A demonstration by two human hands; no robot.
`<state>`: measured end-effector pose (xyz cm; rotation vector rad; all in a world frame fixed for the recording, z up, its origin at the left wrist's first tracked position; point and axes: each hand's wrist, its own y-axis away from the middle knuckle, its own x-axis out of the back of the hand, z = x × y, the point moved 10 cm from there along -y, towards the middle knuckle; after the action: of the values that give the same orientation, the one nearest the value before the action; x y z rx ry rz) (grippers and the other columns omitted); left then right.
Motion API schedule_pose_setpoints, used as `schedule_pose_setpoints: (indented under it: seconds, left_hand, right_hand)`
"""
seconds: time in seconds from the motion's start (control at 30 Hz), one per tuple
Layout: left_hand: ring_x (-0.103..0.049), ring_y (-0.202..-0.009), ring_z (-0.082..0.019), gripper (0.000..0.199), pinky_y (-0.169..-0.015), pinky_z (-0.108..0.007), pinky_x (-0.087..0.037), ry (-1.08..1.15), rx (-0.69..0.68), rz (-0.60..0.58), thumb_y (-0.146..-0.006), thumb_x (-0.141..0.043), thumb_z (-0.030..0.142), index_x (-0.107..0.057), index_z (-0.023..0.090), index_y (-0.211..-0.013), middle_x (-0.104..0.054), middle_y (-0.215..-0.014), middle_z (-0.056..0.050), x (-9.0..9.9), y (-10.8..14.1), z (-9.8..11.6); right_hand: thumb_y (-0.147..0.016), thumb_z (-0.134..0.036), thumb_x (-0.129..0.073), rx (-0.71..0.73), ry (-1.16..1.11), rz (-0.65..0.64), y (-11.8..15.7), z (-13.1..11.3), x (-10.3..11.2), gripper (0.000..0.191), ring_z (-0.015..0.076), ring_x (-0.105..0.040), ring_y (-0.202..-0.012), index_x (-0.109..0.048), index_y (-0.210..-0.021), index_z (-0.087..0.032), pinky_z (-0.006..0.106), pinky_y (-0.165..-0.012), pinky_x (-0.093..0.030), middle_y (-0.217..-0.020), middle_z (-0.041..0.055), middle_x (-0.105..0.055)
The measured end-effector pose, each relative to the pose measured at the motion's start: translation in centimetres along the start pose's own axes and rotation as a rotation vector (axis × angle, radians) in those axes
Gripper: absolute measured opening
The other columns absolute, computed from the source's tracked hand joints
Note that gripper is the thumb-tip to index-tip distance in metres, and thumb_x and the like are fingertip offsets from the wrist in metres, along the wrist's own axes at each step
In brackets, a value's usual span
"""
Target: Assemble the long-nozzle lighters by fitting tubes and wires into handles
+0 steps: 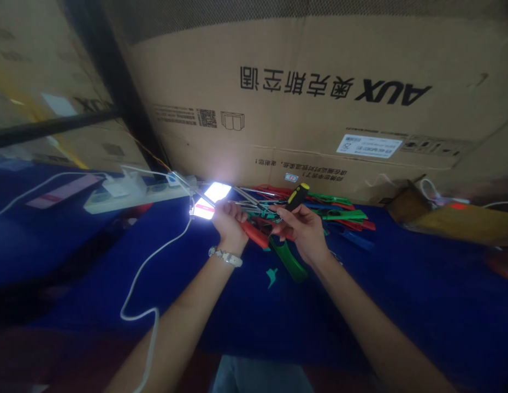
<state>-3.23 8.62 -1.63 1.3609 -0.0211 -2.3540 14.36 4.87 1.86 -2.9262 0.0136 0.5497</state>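
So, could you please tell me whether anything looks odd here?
The AUX cardboard box behind the blue tabletop looks upside down: its printing is inverted. Also, a small, irregular teal piece lies just apart from the jumbled coloured handles; whether it broke off, I cannot tell.
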Motion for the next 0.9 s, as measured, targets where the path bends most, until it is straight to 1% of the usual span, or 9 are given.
schedule_pose_setpoints:
  seconds: [0.17, 0.27, 0.37, 0.43, 0.5, 0.6, 0.7, 0.8, 0.9]
  left_hand:
    - [-0.017, -0.040, -0.007, 0.040, -0.037, -0.020, -0.015, 0.008, -0.012, -0.015, -0.078, -0.051, 0.017, -0.019, 0.021, -0.054, -0.016, -0.048, 0.008, -0.4, 0.4, 0.0]
    - [-0.017, -0.040, -0.007, 0.040, -0.037, -0.020, -0.015, 0.025, -0.017, -0.001, -0.078, -0.051, 0.017, -0.019, 0.021, -0.055, -0.016, -0.049, 0.008, -0.2, 0.2, 0.4]
    - [-0.017, -0.039, -0.007, 0.041, -0.037, -0.020, -0.015, 0.038, -0.026, 0.002, -0.078, -0.051, 0.018, -0.018, 0.021, -0.056, -0.015, -0.049, 0.008, -0.1, 0.0, 0.8]
    - [-0.017, -0.039, -0.007, 0.041, -0.037, -0.021, -0.015, 0.028, -0.035, -0.001, -0.078, -0.053, 0.019, -0.018, 0.021, -0.056, -0.015, -0.048, 0.008, 0.0, 0.0, 0.9]
    - [-0.017, -0.039, -0.006, 0.042, -0.038, -0.021, -0.015, 0.014, -0.038, 0.001, -0.077, -0.054, 0.019, -0.018, 0.021, -0.056, -0.016, -0.049, 0.009, 0.0, 0.1, 0.9]
    - [-0.017, -0.039, -0.006, 0.041, -0.038, -0.020, -0.014, 0.015, -0.046, -0.010, -0.077, -0.054, 0.019, -0.019, 0.021, -0.056, -0.016, -0.049, 0.008, -0.1, 0.4, 0.8]
    - [-0.017, -0.039, -0.007, 0.042, -0.038, -0.021, -0.015, 0.023, -0.051, -0.032, -0.077, -0.054, 0.018, -0.017, 0.021, -0.056, -0.015, -0.048, 0.008, -0.4, 0.4, 0.9]
    - [-0.018, -0.039, -0.007, 0.041, -0.037, -0.021, -0.015, 0.033, -0.056, -0.010, -0.076, -0.055, 0.019, -0.019, 0.022, -0.057, -0.016, -0.048, 0.009, -0.3, 0.3, 1.3]
    - [-0.018, -0.039, -0.007, 0.038, -0.037, -0.020, -0.016, 0.050, -0.057, 0.005, -0.076, -0.053, 0.018, -0.020, 0.022, -0.058, -0.017, -0.048, 0.009, 0.0, 0.1, 1.5]
  right_hand:
    - [-0.065, -0.042, -0.088, 0.077, -0.018, 0.154, 0.0, 0.0, 0.3, 0.052, 0.0108, -0.055, -0.031, -0.040, -0.074, -0.023, 0.021, -0.032, -0.048, -0.054, -0.0078, -0.065]
    - [-0.076, -0.048, -0.080, 0.057, -0.017, 0.081, 0.4, -0.1, -0.4, 0.040, 0.0110, -0.060, -0.036, -0.052, -0.089, -0.023, 0.020, -0.038, -0.051, -0.056, -0.0089, -0.064]
    - [-0.081, -0.052, -0.074, 0.003, -0.038, -0.035, 0.7, 0.0, -0.8, 0.040, 0.0136, -0.070, -0.053, -0.062, -0.104, -0.022, 0.025, -0.051, -0.060, -0.072, -0.0036, -0.071]
    - [-0.078, -0.049, -0.077, -0.023, -0.027, -0.065, 0.7, 0.0, -0.6, 0.037, 0.0145, -0.073, -0.059, -0.066, -0.098, -0.020, 0.027, -0.058, -0.063, -0.089, 0.0018, -0.076]
    - [-0.072, -0.044, -0.083, -0.018, 0.000, -0.020, 0.4, 0.0, -0.1, 0.034, 0.0136, -0.072, -0.056, -0.066, -0.083, -0.018, 0.027, -0.057, -0.063, -0.098, 0.0052, -0.077]
    - [-0.065, -0.039, -0.089, 0.042, 0.013, 0.143, 0.1, -0.1, 1.0, 0.037, 0.0112, -0.063, -0.041, -0.059, -0.072, -0.018, 0.024, -0.043, -0.057, -0.082, 0.0034, -0.078]
    - [-0.063, -0.038, -0.090, 0.078, -0.019, 0.253, 0.1, 0.2, 1.3, 0.041, 0.0105, -0.056, -0.033, -0.055, -0.072, -0.020, 0.022, -0.035, -0.050, -0.061, -0.0033, -0.070]
    - [-0.068, -0.040, -0.087, 0.056, -0.068, 0.190, 0.1, 0.5, 0.6, 0.037, 0.0098, -0.057, -0.036, -0.057, -0.080, -0.021, 0.021, -0.039, -0.052, -0.057, -0.0075, -0.065]
    - [-0.075, -0.046, -0.081, -0.016, -0.119, 0.007, 0.2, 0.4, -0.3, 0.035, 0.0112, -0.065, -0.049, -0.064, -0.093, -0.021, 0.022, -0.045, -0.056, -0.069, -0.0044, -0.069]
